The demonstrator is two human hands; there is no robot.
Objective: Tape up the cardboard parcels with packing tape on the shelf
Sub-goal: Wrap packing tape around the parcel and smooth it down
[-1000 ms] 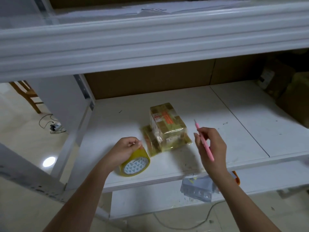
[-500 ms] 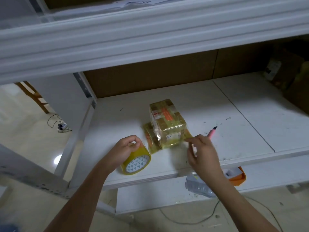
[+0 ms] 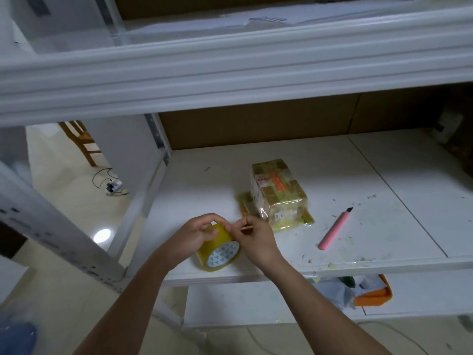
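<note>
A yellow roll of packing tape (image 3: 222,249) stands on edge near the front of the white shelf (image 3: 384,175). My left hand (image 3: 194,234) grips the roll from above. My right hand (image 3: 252,234) pinches at the tape's edge on the top of the roll, fingertips meeting those of the left. Just behind my hands, a cardboard parcel wrapped in yellowish tape (image 3: 277,193) sits on a flatter taped parcel (image 3: 289,221). A pink utility knife (image 3: 335,228) lies on the shelf to the right, apart from both hands.
The upper shelf beam (image 3: 230,73) hangs low overhead. Brown cardboard boxes (image 3: 455,129) stand at the back right. On the lower shelf are plastic bags and an orange item (image 3: 376,294). A wooden chair (image 3: 82,139) and a cable lie on the floor at the left.
My right hand has laid the pink knife down on the shelf and moved left to the tape roll. The left hand has stayed on the roll.
</note>
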